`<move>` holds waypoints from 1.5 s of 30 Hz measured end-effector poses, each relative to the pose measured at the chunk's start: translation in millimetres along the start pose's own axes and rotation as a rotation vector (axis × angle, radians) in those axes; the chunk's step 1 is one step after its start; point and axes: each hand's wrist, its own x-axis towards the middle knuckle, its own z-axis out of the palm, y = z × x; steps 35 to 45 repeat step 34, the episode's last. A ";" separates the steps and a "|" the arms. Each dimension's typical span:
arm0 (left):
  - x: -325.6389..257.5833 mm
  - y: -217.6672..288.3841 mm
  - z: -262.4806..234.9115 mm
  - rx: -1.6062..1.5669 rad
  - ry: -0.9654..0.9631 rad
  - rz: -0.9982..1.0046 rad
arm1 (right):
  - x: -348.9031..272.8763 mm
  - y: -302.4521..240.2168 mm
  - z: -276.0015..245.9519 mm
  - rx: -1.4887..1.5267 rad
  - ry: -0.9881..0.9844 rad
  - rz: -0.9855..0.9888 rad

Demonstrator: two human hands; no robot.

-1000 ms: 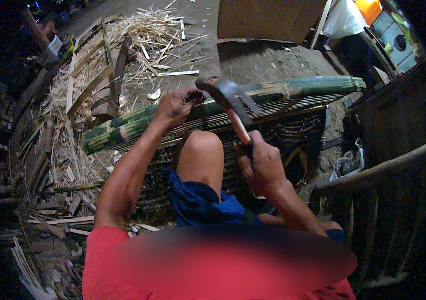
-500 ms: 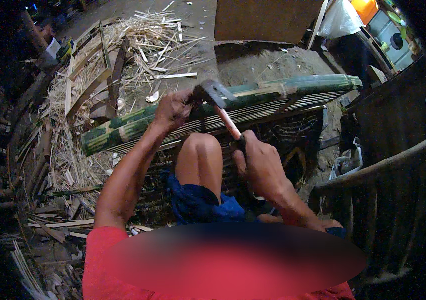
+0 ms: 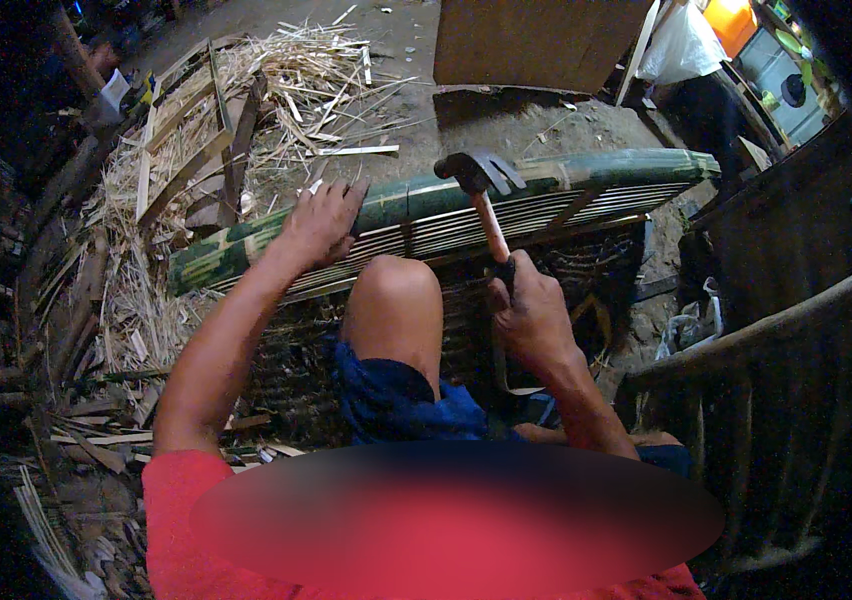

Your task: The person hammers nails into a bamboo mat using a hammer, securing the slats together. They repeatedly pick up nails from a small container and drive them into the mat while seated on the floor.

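My right hand (image 3: 536, 308) is closed round the dark grip of a claw hammer (image 3: 493, 225). The hammer's head is up, in front of the green bamboo pole, with its claw turned to the right. Fingers stretched out, my left hand (image 3: 322, 222) lies over the left part of the green bamboo pole (image 3: 406, 203). Its thumb side is by the pole's near edge. Along the near side of the pole runs a row of thin pale slats (image 3: 446, 238) with dark crosspieces. My bare knee (image 3: 398, 290) is just this side of the slats.
Heaped shavings and split strips (image 3: 306, 75) lie at the far left, with a wooden frame (image 3: 186, 175) on them. A brown board (image 3: 536, 45) stands at the back. On the right are a curved wooden rail (image 3: 746, 330) and a plastic bag (image 3: 691, 325).
My left hand has come away from beside the hammer head, moving left, and its bunched fingers have spread onto the bamboo. The hammer has shifted right with my right hand.
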 end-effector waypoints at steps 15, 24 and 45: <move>9.6 -6.6 -8.9 -0.160 -0.200 -0.018 | 25.2 -34.3 -4.7 -0.076 -0.078 -0.044; 13.7 -22.0 10.3 -0.161 -0.125 0.044 | 9.7 -44.8 -7.7 0.162 0.125 -0.200; 14.0 -14.9 -0.1 -0.202 -0.159 -0.002 | 9.6 -52.8 -18.0 0.078 0.272 -0.392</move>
